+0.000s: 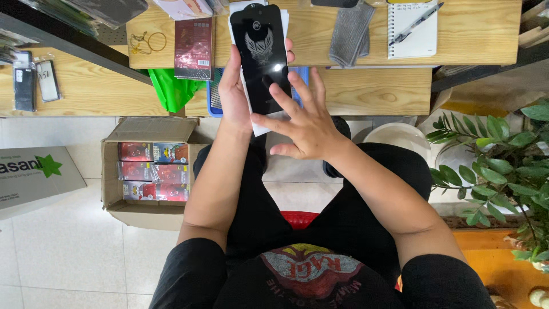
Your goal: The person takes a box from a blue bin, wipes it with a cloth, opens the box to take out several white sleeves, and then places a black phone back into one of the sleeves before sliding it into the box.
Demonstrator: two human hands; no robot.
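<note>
Seated person: left hand grips black phone-shaped screen protector w/ white backing, right hand open, fingertips touching its face, above desk; cardboard box near left.

The black screen protector is glossy, smooth as glass, with a bright glint on it; the white backing under it looks like matt paper. At two o'clock from it lies a grey cloth, soft and ribbed, and further on a paper notebook with a wire spiral. The desk is pale wood with visible grain. At eight o'clock, a matt cardboard box holds shiny film-wrapped packs. The floor tiles look smooth, faintly glossy
</note>
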